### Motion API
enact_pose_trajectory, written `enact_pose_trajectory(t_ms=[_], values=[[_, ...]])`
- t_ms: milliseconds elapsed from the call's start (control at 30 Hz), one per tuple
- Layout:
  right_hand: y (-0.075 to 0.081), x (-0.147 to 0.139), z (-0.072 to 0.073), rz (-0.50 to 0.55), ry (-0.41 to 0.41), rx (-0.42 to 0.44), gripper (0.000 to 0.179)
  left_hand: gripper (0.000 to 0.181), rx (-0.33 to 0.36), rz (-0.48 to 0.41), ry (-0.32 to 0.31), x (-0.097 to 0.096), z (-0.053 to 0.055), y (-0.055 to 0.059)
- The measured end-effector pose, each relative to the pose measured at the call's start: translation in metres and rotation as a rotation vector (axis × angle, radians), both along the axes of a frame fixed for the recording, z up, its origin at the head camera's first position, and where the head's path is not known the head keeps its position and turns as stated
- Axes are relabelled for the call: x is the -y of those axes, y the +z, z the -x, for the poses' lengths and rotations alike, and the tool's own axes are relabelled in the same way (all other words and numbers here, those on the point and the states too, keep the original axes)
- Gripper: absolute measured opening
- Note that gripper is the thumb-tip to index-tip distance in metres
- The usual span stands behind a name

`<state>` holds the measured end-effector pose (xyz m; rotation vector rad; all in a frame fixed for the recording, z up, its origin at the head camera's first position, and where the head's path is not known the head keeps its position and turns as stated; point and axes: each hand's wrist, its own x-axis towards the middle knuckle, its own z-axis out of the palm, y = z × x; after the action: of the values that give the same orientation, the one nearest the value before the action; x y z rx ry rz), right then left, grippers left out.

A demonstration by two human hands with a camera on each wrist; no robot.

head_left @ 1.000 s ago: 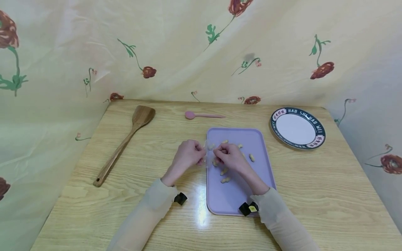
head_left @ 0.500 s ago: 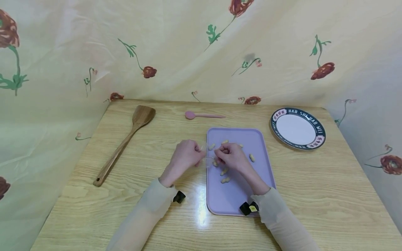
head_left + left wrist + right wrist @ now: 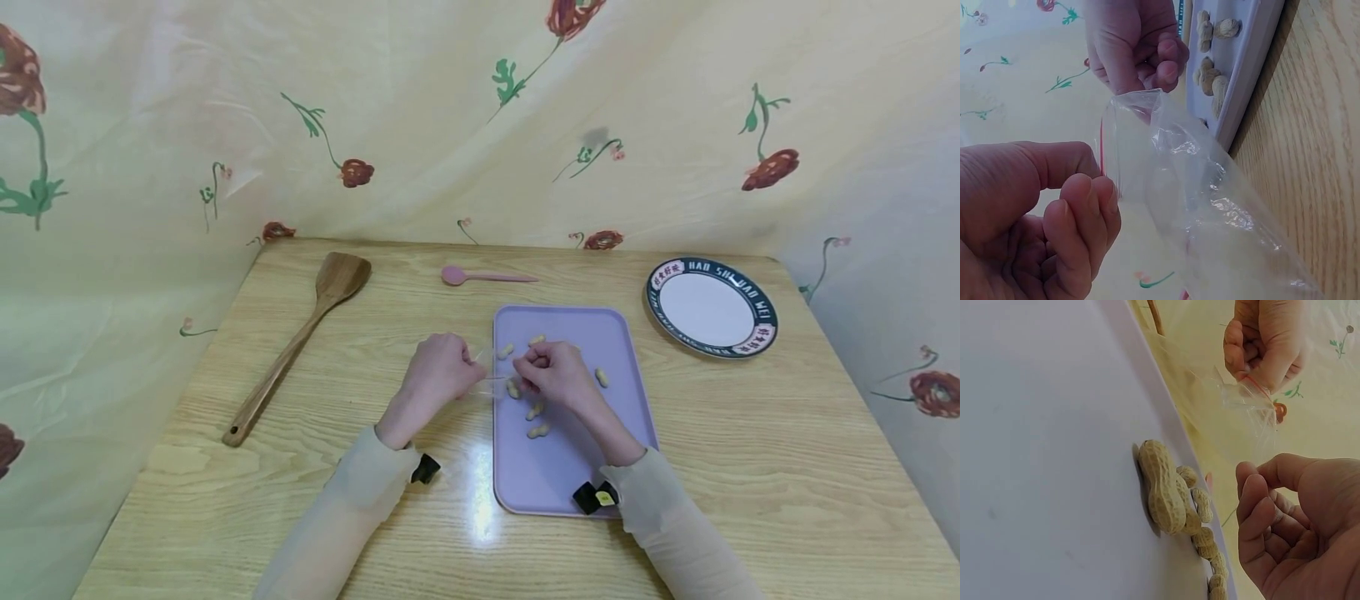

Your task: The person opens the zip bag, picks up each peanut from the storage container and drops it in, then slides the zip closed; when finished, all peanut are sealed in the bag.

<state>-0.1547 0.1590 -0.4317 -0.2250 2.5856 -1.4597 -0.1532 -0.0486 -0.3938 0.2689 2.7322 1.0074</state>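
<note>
A clear zip-lock bag [image 3: 1210, 187] with a red line along its mouth hangs between the two hands, over the left edge of a purple tray [image 3: 570, 475]. My left hand [image 3: 442, 367] pinches the bag's mouth by the red line between thumb and fingers. At the opposite corner of the mouth, my right hand [image 3: 555, 375] pinches the film, its other fingers curled in. Several peanuts in their shells lie on the tray below; one large peanut [image 3: 1161, 487] is close in the right wrist view, and another peanut [image 3: 537, 431] lies nearer the front.
A wooden spatula [image 3: 300, 337] lies on the left of the table. Towards the back is a pink spoon [image 3: 487, 277]. A white plate [image 3: 705, 308] with a dark green patterned rim stands at the back right. Flowered cloth [image 3: 420, 108] hangs around the table.
My left hand has moved slightly left, away from the right hand, and the bag's mouth is drawn out between them. The right hand has barely moved.
</note>
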Motion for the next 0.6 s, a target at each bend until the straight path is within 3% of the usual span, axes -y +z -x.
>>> enact_pose_trajectory(t_ms=[367, 600], values=[[-0.0003, 0.0006, -0.0013, -0.029, -0.007, -0.007, 0.015, 0.041, -0.059, 0.043, -0.012, 0.0018, -0.0011, 0.0018], [0.0002, 0.0022, 0.0001, 0.024, -0.014, -0.003, 0.010, 0.043, -0.059, 0.047, -0.020, 0.0022, -0.0012, 0.0024]])
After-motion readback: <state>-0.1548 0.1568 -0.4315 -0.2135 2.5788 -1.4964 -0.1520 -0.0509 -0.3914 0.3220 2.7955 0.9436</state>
